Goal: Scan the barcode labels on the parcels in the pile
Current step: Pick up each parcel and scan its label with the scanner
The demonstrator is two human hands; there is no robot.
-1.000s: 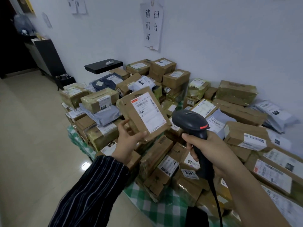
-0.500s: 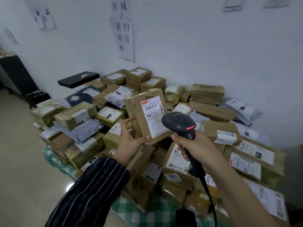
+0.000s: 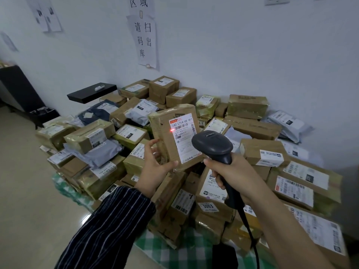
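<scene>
My left hand [image 3: 155, 162] holds a flat brown taped parcel [image 3: 165, 133] upright above the pile, its white barcode label [image 3: 184, 136] facing me. A red scanner dot glows on the label's left edge. My right hand [image 3: 231, 171] grips the handle of a black corded barcode scanner [image 3: 212, 145], whose head points at the label from just right of it and covers the label's lower right corner. Below and around both hands lies the pile of parcels [image 3: 213, 193], brown boxes and grey mailer bags with white labels.
The pile rests on a green checked cloth [image 3: 171, 253] on the floor against a white wall [image 3: 252, 55] with paper signs [image 3: 143, 39]. A black shelf [image 3: 91, 93] sticks out at the back left. Tiled floor [image 3: 25, 200] lies to the left. A dark object [image 3: 224, 256] lies near the bottom edge.
My left hand turned the parcel from tilted to nearly upright. The scanner came closer to the label, and the red dot now shows on it. My view swung right and closer.
</scene>
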